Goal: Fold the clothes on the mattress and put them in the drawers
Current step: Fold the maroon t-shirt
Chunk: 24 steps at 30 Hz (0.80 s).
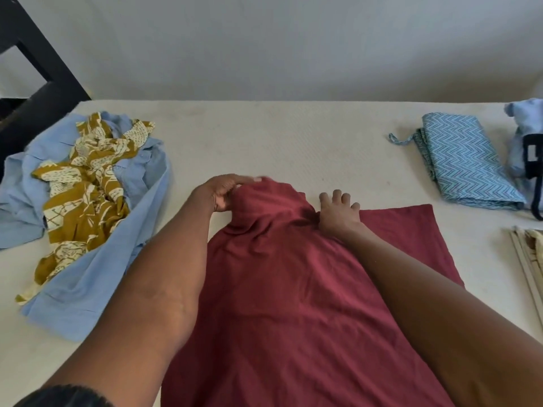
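Three items look folded already, all right of the maroon garment (293, 289): a blue zigzag-print cloth (467, 168), a pale blue piece (521, 136) at the mattress (264, 136) edge & a beige one (529, 259), only partly in view. The maroon garment lies spread in the middle, approx. half arranged. The left hand (226, 192) grips its top edge, fingers curled on the fabric; the right hand (338, 212) presses it flat, fingers apart. Left of it, a light blue shirt (88, 274) w/ a mustard patterned garment (82, 201) on top waits unfolded. No drawers visible, so storing seems not started.
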Each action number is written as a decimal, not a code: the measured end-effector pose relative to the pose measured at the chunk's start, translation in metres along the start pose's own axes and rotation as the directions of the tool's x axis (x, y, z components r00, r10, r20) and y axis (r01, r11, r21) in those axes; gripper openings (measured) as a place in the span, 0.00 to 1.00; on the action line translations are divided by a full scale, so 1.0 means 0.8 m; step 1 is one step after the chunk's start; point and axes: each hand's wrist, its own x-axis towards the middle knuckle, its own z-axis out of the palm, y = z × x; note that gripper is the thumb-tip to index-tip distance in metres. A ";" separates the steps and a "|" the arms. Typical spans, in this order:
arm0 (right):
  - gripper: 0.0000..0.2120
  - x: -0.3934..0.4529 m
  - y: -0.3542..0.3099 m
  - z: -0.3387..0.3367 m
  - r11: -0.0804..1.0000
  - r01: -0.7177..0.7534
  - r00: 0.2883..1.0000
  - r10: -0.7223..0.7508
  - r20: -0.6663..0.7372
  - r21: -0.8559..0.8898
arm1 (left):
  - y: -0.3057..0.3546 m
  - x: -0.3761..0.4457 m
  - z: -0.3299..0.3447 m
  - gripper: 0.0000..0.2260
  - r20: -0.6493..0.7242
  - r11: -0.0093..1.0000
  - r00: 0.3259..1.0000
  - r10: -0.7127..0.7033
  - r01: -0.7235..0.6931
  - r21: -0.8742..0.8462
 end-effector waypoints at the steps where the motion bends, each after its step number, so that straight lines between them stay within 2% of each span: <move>1: 0.22 0.000 0.001 0.001 1.000 0.003 1.000 -0.003 -0.003 0.002 | 0.000 0.004 -0.006 0.13 -0.046 0.992 0.996 -0.070 0.075 0.100; 3: 0.22 0.001 -0.001 -0.001 1.000 0.008 1.000 -0.008 -0.005 0.008 | 0.006 0.010 -0.012 0.06 -0.145 0.971 0.977 -0.159 0.182 0.158; 5: 0.21 0.003 -0.007 -0.007 1.000 0.010 1.000 -0.010 0.003 0.020 | 0.011 0.011 -0.008 0.12 -0.201 0.941 0.961 -0.191 0.238 0.241; 7: 0.17 0.007 -0.016 -0.016 0.998 0.042 0.999 -0.042 0.019 0.042 | 0.015 0.005 0.004 0.13 -0.162 0.913 0.968 -0.190 0.235 0.334; 9: 0.09 0.011 -0.021 -0.024 0.993 0.099 0.995 -0.101 0.026 0.065 | 0.017 0.005 0.007 0.07 -0.138 0.926 0.983 -0.121 0.162 0.342; 11: 0.03 0.012 -0.022 -0.028 0.984 0.106 0.994 -0.103 -0.025 0.140 | 0.019 0.013 0.006 0.06 -0.177 0.945 0.980 0.089 -0.027 0.327; 12: 0.02 0.012 -0.020 -0.029 0.972 0.081 0.995 -0.065 -0.077 0.219 | 0.019 0.015 0.007 0.05 -0.223 0.935 0.948 0.227 -0.149 0.322; 14: 0.08 0.010 -0.016 -0.027 0.940 0.012 0.979 0.059 -0.197 0.340 | 0.019 0.021 0.010 0.06 -0.336 0.870 0.833 0.439 -0.301 0.390; 16: 0.13 0.006 -0.011 -0.021 0.949 -0.053 0.936 0.156 -0.316 0.310 | 0.014 0.034 0.013 0.19 -0.375 0.782 0.772 0.513 -0.241 0.575; 18: 0.15 0.000 -0.001 -0.013 0.956 -0.051 0.891 0.173 -0.419 0.287 | 0.001 0.036 0.023 0.28 -0.445 0.729 0.706 0.550 -0.146 0.669; 20: 0.16 -0.006 0.010 -0.005 0.968 0.118 0.895 -0.007 -0.447 0.222 | -0.018 0.028 0.034 0.27 -0.484 0.664 0.561 0.671 -0.163 0.730; 21: 0.16 -0.009 0.018 0.000 0.963 0.216 0.902 -0.133 -0.412 0.163 | -0.030 0.021 0.038 0.24 -0.439 0.580 0.489 0.754 -0.183 0.794; 22: 0.16 -0.013 0.029 0.004 0.954 0.276 0.906 -0.218 -0.362 0.117 | -0.045 0.016 0.042 0.23 -0.340 0.450 0.427 0.837 -0.186 0.873; 23: 0.16 -0.017 0.042 0.009 0.955 0.275 0.917 -0.228 -0.326 0.106 | -0.062 0.012 0.044 0.21 -0.227 0.308 0.387 0.894 -0.164 0.937; 24: 0.17 -0.021 0.058 0.012 0.968 0.220 0.931 -0.171 -0.323 0.122 | -0.076 0.011 0.043 0.21 -0.163 0.220 0.382 0.910 -0.111 0.969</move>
